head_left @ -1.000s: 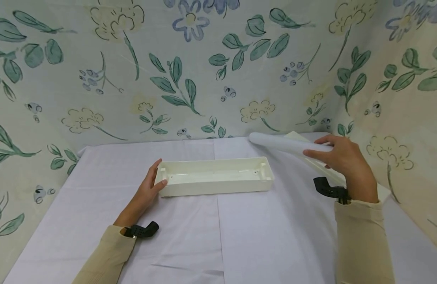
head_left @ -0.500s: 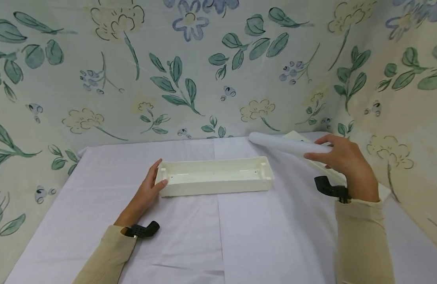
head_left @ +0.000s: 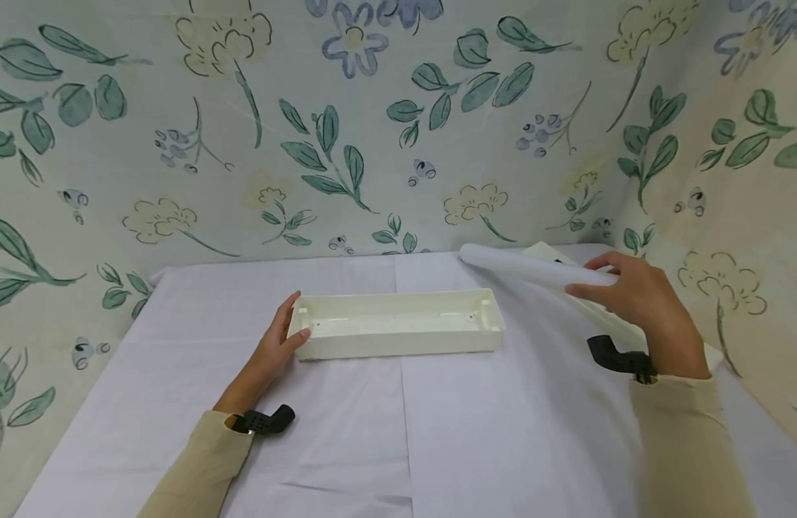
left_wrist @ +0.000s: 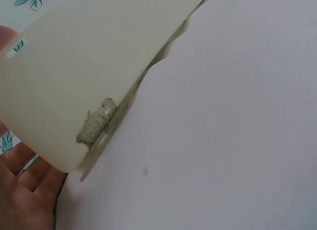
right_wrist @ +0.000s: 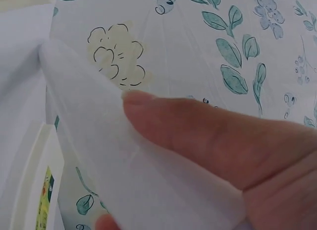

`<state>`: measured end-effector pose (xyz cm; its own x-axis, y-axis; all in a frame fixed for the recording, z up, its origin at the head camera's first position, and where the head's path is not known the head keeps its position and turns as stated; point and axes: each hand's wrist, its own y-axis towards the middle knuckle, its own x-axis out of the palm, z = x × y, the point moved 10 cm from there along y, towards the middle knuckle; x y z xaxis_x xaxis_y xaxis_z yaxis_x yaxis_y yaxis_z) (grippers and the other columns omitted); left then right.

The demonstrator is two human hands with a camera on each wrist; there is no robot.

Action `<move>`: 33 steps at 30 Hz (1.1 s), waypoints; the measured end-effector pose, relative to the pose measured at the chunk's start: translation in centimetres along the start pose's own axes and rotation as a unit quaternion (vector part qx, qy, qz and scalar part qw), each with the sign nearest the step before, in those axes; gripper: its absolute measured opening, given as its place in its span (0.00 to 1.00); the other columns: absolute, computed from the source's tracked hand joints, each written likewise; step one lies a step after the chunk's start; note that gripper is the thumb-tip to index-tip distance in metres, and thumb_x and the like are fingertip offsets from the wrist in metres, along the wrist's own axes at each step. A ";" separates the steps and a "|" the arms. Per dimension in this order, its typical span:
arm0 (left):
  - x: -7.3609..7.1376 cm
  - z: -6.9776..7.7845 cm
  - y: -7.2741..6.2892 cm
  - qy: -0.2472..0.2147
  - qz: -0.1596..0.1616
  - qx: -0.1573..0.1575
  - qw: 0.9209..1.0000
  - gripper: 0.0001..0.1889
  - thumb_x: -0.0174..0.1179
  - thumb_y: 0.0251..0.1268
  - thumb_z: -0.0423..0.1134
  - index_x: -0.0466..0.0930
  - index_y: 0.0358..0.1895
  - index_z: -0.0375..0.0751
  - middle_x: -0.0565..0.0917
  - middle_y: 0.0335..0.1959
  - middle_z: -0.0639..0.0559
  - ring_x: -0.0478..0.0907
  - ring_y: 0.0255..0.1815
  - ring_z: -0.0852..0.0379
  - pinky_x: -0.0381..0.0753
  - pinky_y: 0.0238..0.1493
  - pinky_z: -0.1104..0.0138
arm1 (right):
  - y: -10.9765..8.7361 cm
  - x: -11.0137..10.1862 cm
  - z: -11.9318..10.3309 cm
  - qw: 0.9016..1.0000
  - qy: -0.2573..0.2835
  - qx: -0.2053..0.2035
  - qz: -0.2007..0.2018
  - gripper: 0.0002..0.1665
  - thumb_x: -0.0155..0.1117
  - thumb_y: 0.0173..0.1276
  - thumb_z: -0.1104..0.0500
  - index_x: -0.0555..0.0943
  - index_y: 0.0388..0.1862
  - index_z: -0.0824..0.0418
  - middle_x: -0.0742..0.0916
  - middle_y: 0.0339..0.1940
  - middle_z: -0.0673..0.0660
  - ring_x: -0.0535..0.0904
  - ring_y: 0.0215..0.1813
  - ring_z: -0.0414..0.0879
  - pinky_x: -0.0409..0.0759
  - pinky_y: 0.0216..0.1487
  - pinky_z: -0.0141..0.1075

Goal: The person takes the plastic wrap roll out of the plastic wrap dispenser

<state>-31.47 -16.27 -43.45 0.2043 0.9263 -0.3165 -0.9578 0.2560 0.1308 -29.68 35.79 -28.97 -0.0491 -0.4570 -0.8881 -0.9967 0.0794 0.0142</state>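
In the head view a long, cream plastic box (head_left: 398,344), its open top facing up, sits across the middle of the white-covered table. My left hand (head_left: 275,342) grips its left end, thumb over the front rim and fingers behind. The left wrist view shows a grey, rough patch (left_wrist: 96,123) on the box's outer wall. My right hand (head_left: 644,295) pinches a folded, raised edge of white cloth (head_left: 521,265) between thumb and fingers. Behind and below that fold lies a long cream piece (head_left: 621,324), partly hidden; a yellow-green label (right_wrist: 45,202) shows in the right wrist view.
A white cloth (head_left: 334,424) covers the table, with a crease running front to back. Floral fabric walls (head_left: 347,129) close in the back and sides. Each wrist wears a black camera mount (head_left: 265,421).
My right hand has shifted slightly to the right while pinching the cloth fold. The head view has moved a little; my left hand and the box stay together in place.
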 end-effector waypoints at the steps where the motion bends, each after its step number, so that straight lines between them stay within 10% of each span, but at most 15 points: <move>1: 0.0 0.0 0.0 -0.002 -0.002 0.001 1.000 0.38 0.50 0.73 0.40 0.38 0.78 0.57 0.43 0.78 0.43 0.37 0.78 0.45 0.40 0.72 0.46 | 0.0 0.0 0.1 1.000 0.000 0.000 0.003 0.49 0.65 0.54 0.28 0.70 0.62 0.63 0.77 0.53 0.71 0.76 0.44 0.61 0.71 0.33 0.44; 33: 0.0 -0.2 -0.1 -0.007 0.003 -0.019 1.000 0.38 0.51 0.73 0.43 0.39 0.78 0.61 0.45 0.78 0.46 0.40 0.78 0.47 0.43 0.72 0.46 | -1.6 1.6 2.3 0.998 -0.008 -0.001 0.060 0.47 0.68 0.56 0.33 0.72 0.63 0.63 0.74 0.56 0.76 0.71 0.43 0.65 0.70 0.26 0.42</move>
<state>-31.43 -16.36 -43.69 0.2019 0.9312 -0.3035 -0.9659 0.2406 0.0956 -28.01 36.97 -31.42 -0.1671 -0.4305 -0.8870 -0.9839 0.1311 0.1217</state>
